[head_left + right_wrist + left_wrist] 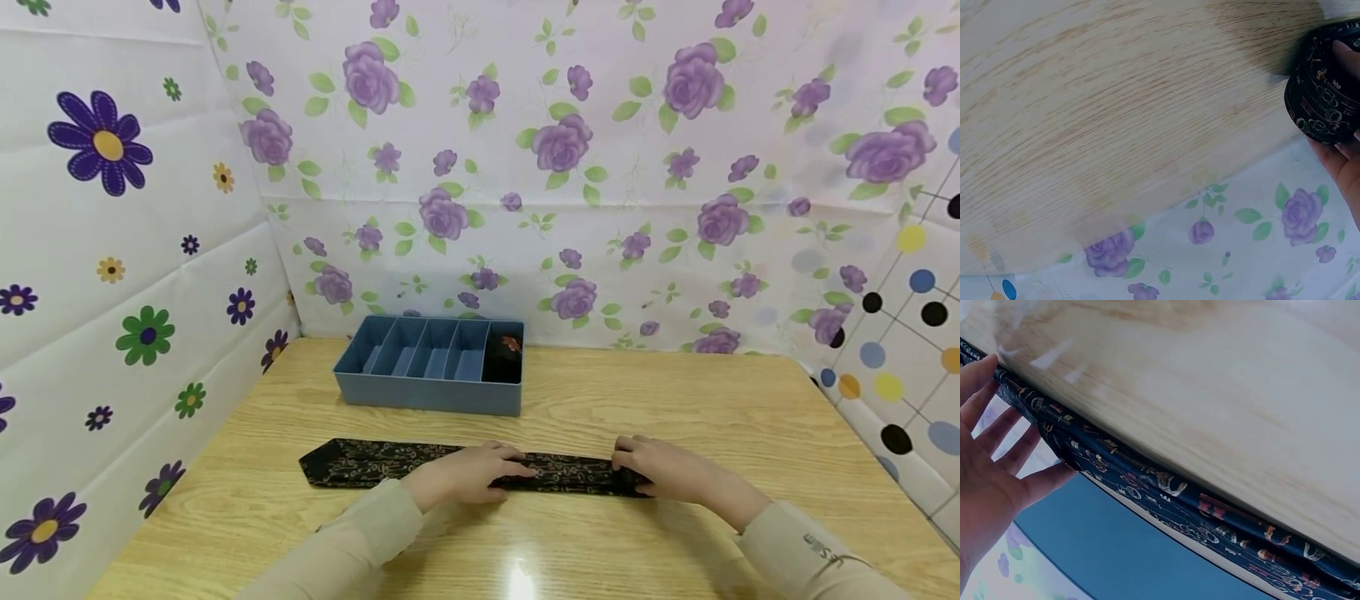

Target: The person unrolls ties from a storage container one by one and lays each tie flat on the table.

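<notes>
A black necktie with a small light and reddish pattern lies lengthwise across the table, its pointed wide end to the left. My left hand rests on the middle of the tie, fingers fairly straight; the left wrist view shows the fingers spread along the tie's edge. At the tie's right end my right hand grips a rolled-up part. In the right wrist view this roll appears as a round coil, with the thumb on top and fingers beneath. My right hand partly hides the coil in the head view.
Behind the tie stands a blue-grey divided box. Its rightmost compartment holds a black fabric item with an orange-red motif. The wooden table meets flower-patterned cloth walls at the back and left, and a dotted one at the right.
</notes>
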Tool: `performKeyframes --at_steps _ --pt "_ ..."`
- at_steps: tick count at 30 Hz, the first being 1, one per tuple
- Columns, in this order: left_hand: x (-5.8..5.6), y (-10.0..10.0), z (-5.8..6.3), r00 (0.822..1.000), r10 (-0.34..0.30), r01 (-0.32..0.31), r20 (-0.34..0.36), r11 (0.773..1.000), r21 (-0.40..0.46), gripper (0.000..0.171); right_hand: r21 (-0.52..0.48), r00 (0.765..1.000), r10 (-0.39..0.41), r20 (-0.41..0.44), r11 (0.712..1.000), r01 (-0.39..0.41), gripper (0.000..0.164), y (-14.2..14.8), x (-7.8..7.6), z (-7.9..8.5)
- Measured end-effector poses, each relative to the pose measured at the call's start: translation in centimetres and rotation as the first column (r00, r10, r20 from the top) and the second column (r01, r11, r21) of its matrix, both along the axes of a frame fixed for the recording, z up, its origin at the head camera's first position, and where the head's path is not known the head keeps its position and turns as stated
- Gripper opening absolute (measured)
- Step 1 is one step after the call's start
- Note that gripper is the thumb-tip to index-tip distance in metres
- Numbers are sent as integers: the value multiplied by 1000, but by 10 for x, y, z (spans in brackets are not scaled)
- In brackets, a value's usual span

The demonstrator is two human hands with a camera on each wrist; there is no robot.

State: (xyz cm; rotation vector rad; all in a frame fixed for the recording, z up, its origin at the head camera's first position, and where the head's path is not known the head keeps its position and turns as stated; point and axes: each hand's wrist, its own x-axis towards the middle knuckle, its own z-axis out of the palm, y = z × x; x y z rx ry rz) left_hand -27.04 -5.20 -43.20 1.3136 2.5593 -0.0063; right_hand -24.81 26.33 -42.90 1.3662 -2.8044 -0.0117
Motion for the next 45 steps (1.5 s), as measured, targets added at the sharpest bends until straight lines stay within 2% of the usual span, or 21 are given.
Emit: performKeyframes --at_steps 8,14,22,28,34,38,45 --pt "-5 -12 -4 1000 17 -17 -1 1000 1 50 7 1000 2 -6 1000 -2 35 -3 -1 -2" --pt "-4 -15 -4 1000 18 -18 -20 1000 11 49 -2 1000 6 -20 1000 -6 40 -2 -1 -2" --pt "-3 -11 2 995 77 -78 62 997 25 46 -30 1000 3 -11 1000 -3 35 3 -2 -3" --pt "-3 -8 5 995 73 -74 65 997 20 45 -22 1000 -22 10 1000 22 34 4 -2 -2" --pt "-4 -6 5 998 50 -51 29 998 29 42 -27 998 -44 50 999 46 33 6 0 0" --pt "-3 -3 4 999 36 -36 -9 999 33 40 -18 998 -40 39 999 41 36 7 2 1" --pt "0 9 1 995 0 2 -97 1000 22 48 -13 999 -35 23 999 35 28 8 1 0"
